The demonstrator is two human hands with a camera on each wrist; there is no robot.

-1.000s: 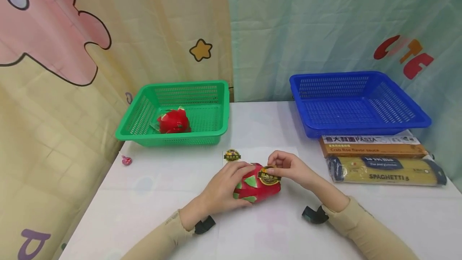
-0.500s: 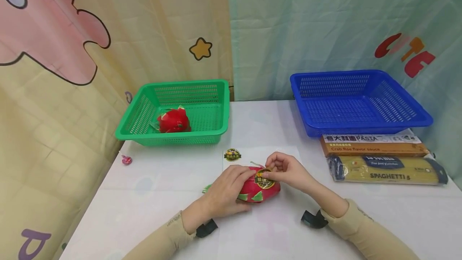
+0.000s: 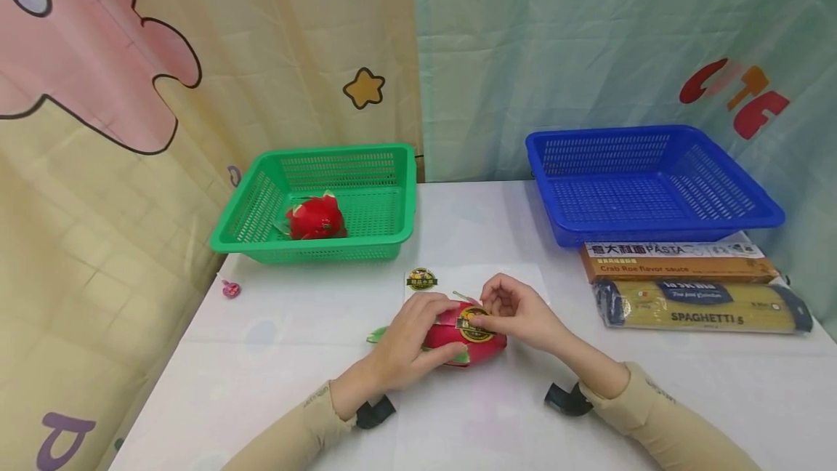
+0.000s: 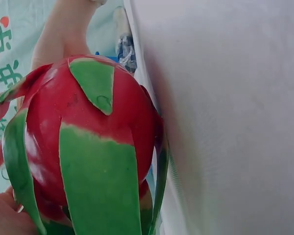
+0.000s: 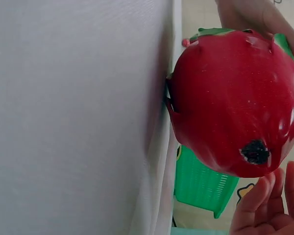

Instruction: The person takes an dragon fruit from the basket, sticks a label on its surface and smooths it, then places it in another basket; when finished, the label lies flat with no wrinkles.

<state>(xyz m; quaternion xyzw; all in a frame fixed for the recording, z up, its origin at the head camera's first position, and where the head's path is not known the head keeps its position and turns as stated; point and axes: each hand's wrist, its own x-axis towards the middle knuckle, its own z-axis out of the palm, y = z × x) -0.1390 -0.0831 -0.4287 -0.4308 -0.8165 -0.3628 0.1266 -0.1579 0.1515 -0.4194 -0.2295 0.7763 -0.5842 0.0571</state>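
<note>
A red dragon fruit [image 3: 487,351] with green-tipped scales lies on the white table, its leafy end to the left. My left hand [image 3: 402,347] grips it, thumb along the near side and fingers over the top. On its upper right side sits a round black and gold sticker [image 3: 480,333]. The thumb of my right hand [image 3: 526,315] presses on this sticker, while the other fingers bend loosely at the fruit's far side. In the right wrist view, the fruit's dark-spotted end faces the camera, close to my right fingertips [image 5: 268,188]. Green scales fill the left wrist view.
Behind the hands lies a white sheet [image 3: 451,278] with another round sticker [image 3: 421,280]. A green basket [image 3: 314,249] holds another dragon fruit [image 3: 316,218]. Right are a blue basket [image 3: 654,227], pasta box [image 3: 680,267] and spaghetti pack [image 3: 702,307]. A small pink item [image 3: 230,288] lies left.
The dragon fruit has turned slightly in my left hand, bringing its sticker a little left and down. My right thumb has followed the sticker; my left thumb has moved up the fruit's near side.
</note>
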